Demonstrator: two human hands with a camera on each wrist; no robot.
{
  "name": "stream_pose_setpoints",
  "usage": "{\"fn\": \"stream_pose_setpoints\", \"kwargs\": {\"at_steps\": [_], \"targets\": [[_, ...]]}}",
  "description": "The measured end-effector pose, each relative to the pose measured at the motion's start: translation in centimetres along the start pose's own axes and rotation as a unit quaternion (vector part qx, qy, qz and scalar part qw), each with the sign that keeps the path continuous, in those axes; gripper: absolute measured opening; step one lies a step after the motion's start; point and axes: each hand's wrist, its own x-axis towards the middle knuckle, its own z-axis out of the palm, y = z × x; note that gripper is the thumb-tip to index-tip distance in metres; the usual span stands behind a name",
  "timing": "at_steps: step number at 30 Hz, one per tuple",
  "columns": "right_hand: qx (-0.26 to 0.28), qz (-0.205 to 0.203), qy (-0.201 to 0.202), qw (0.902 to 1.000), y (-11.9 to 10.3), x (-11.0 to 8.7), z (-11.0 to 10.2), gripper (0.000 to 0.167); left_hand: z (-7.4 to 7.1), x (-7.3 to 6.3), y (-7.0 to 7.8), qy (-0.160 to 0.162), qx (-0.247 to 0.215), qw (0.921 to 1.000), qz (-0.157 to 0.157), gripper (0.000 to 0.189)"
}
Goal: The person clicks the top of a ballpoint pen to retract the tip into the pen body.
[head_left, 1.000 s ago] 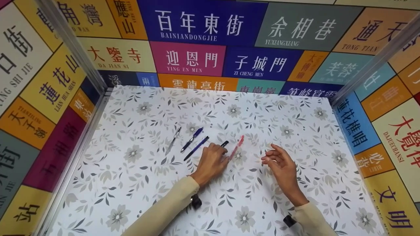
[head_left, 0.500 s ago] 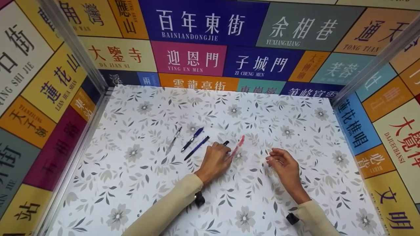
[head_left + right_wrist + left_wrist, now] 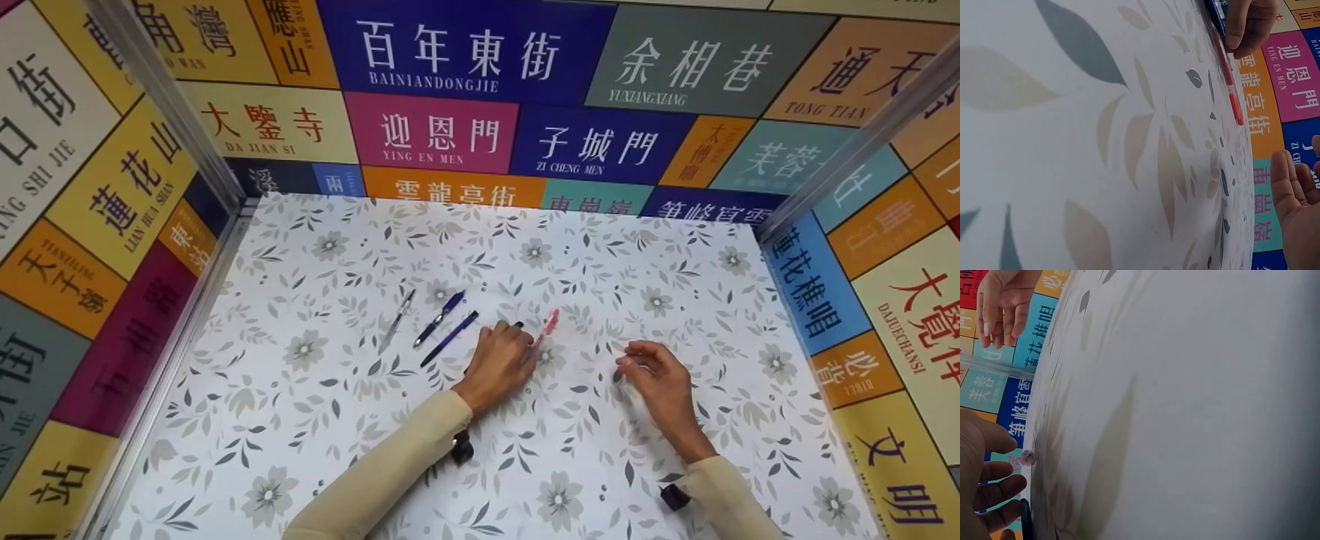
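Observation:
Several pens lie slanted in a row on the floral cloth. In the head view my left hand (image 3: 501, 366) is over a black pen (image 3: 517, 325), hiding most of it, its fingertips beside a pink pen (image 3: 551, 322). The left wrist view shows that hand's fingers loosely bent, with a round clear pen end (image 3: 1027, 457) just past the thumb. Left of the hand lie a blue pen with black ends (image 3: 450, 339), a dark blue pen (image 3: 440, 319) and a clear pen (image 3: 397, 321). My right hand (image 3: 660, 379) hovers at the right, fingers relaxed, holding nothing.
A white cloth with grey flowers and leaves (image 3: 360, 465) covers the table. Panels with coloured street-name signs (image 3: 431, 135) stand at the back and both sides, joined by metal corner posts (image 3: 172, 112). A black wrist device (image 3: 463, 448) sits under the left sleeve.
My left hand has shifted slightly right, covering more of the black pen. My right hand has drifted a little right and towards me. The pens lie where they were.

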Motion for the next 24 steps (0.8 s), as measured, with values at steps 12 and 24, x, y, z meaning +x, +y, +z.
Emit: {"fn": "stream_pose_setpoints", "kwargs": {"at_steps": [12,24], "targets": [[-0.026,-0.001,0.001,0.9997,0.1,0.0,-0.5,0.032,0.5,0.7,-1.3,-0.006,-0.007,0.999,0.044,0.017],[-0.044,0.017,0.001,0.9989,0.2,-0.1,-0.4,0.035,0.3,1.5,-2.2,-0.047,-0.006,0.9971,0.06,0.025]]}}
